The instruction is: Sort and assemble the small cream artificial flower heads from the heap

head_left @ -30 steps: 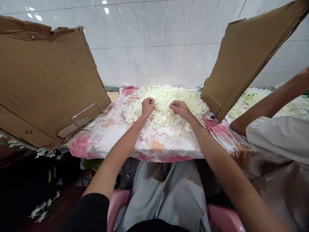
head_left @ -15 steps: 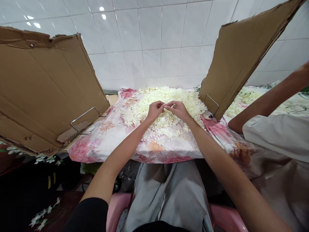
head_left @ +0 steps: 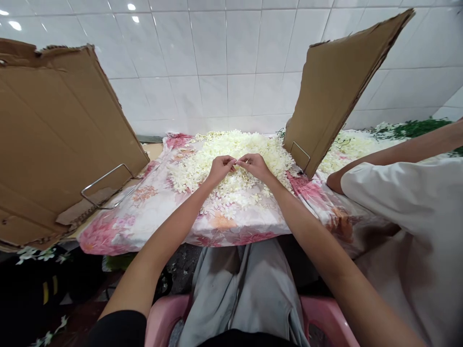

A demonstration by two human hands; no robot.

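Over the middle of a heap of small cream-white flowers (head_left: 238, 142), my left hand (head_left: 221, 168) and my right hand (head_left: 255, 165) meet at the fingertips. The fingers of both hands are pinched together. Whatever sits between them is too small to make out, and the fingers partly cover it. Loose blossoms from the heap lie just below and around both hands, on a white cloth with pink and orange flower prints (head_left: 152, 217).
Cardboard panels stand upright at the left (head_left: 61, 140) and right (head_left: 333, 86), with metal wire supports at their feet. Beyond the right panel, a co-worker's arm (head_left: 398, 149) rests near more blossoms and green stems (head_left: 415, 128). A white tiled wall (head_left: 210, 48) closes the back.
The whole view has turned slightly to the right, so the scene sits further left. My hands stay together at the fingertips over the heap, with only slight finger movement.
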